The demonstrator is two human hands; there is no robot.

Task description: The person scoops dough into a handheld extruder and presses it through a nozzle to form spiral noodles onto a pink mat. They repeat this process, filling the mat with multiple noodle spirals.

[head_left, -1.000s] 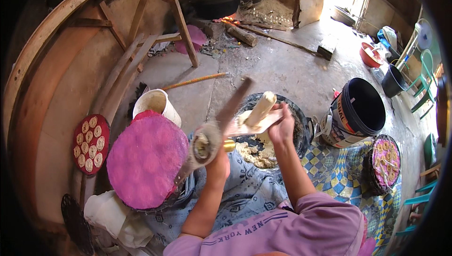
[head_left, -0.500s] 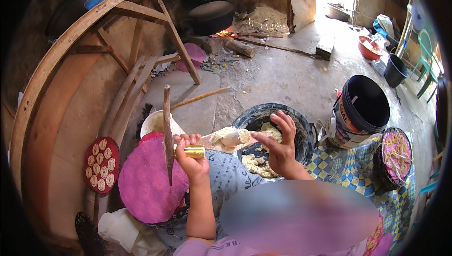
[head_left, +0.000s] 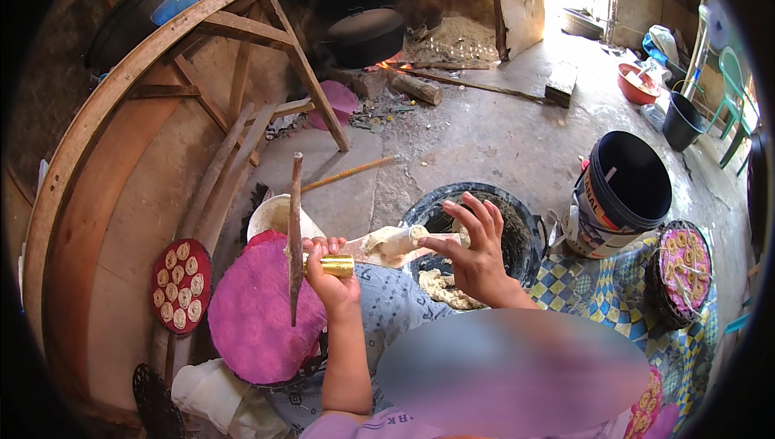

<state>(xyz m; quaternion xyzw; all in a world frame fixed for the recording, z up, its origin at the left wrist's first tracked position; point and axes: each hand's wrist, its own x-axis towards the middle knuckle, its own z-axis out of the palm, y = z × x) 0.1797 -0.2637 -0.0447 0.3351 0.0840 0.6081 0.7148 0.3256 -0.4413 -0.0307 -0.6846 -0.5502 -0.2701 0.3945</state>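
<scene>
My left hand (head_left: 333, 271) is closed round a brass-coloured cylinder (head_left: 337, 266) fixed to a long dark wooden crossbar (head_left: 295, 237). Beyond its fingers extends a flat wooden paddle-like piece (head_left: 367, 248), smeared with dough, with a pale tube (head_left: 395, 242) on it. My right hand (head_left: 483, 257) has its fingers spread, and its index fingertip is at the tube's dough-filled end. Whether the left fingers also grip the paddle-like piece is unclear. Below the hands, a black basin (head_left: 529, 233) holds lumps of dough (head_left: 444, 287).
To the left are a pink cloth-covered round (head_left: 262, 310) and a red disc with dough coils (head_left: 182, 285). A tall dark bucket (head_left: 626, 189) and a tray of coils (head_left: 682, 269) stand right. Behind, a pot (head_left: 367, 35) sits over a fire; a wooden frame (head_left: 311, 75) stands left.
My right index finger has moved left onto the tube's end. My left hand keeps its grip on the brass-coloured cylinder. The whole view has shifted slightly.
</scene>
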